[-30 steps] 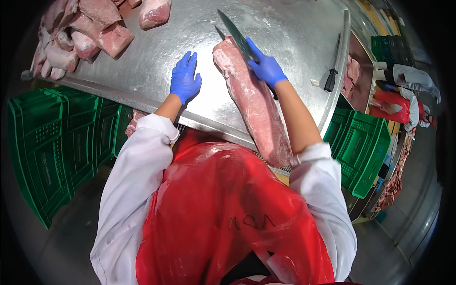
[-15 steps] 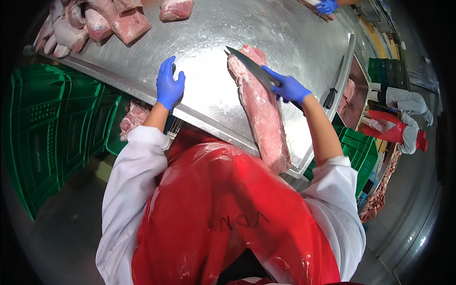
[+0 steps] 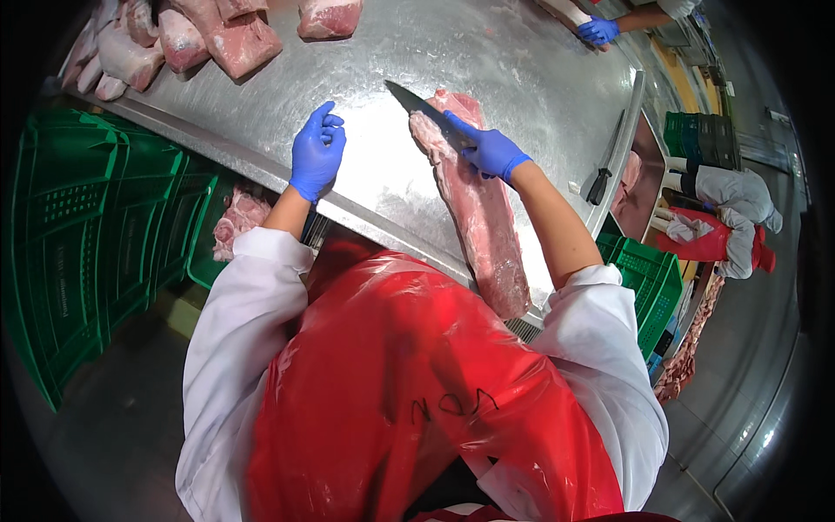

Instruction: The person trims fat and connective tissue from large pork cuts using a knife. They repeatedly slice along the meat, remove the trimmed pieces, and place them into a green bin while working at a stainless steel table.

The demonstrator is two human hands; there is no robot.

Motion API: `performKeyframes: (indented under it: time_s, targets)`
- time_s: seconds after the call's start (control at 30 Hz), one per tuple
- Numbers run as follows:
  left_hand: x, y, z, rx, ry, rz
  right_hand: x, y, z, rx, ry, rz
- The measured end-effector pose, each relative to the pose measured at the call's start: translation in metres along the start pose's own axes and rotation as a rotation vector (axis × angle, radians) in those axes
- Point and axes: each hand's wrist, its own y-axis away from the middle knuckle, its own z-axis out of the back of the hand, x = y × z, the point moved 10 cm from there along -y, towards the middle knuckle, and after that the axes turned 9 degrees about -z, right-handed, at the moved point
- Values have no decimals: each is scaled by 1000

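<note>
Running away from you, the long piece of meat [image 3: 480,213] lies on the table [image 3: 531,78] with its near end at the front edge; take its middle as the clock's centre. Toward 10 o'clock your left hand [image 3: 317,155] stays out of contact with it, fingers half curled around nothing that shows. At 12, your right hand [image 3: 494,153] wraps its fingers round the handle of the knife [image 3: 417,103], one stretched along the blade. That blade slants across the meat's far end, tip past its left side; whether it bites in, you cannot tell from here.

This looks like a cutting or trimming step. A stroke from here would call for your left hand to steady the meat, off the blade's path; the near end could slip from the edge.

Green crates [image 3: 70,217] stand at 9 o'clock, and another green crate [image 3: 651,280] at 4. The spare knife [image 3: 599,184] near 2 looks out of your way. Farther out, a meat pile [image 3: 228,43] lies at 10, a lone chunk [image 3: 330,16] at 11, and a co-worker's hand [image 3: 598,31] touches a meat strip [image 3: 565,12] at 1.
</note>
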Motion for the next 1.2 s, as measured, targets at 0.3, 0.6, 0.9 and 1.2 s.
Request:
performKeyframes:
  time_s: [0.3, 0.6, 0.9, 1.2]
  targets:
    - [6, 7, 42, -147, -75, 34, -20, 25, -22, -3, -5, 36]
    - [19, 39, -44, 67, 3, 133, -109, 175, -65, -1, -45, -28]
    - [39, 24, -181, 335, -215, 518, -111, 142, 0, -452, -597, -137]
    - [64, 33, -179, 261, 26, 473, 11, 14, -22, -380, 77, -2]
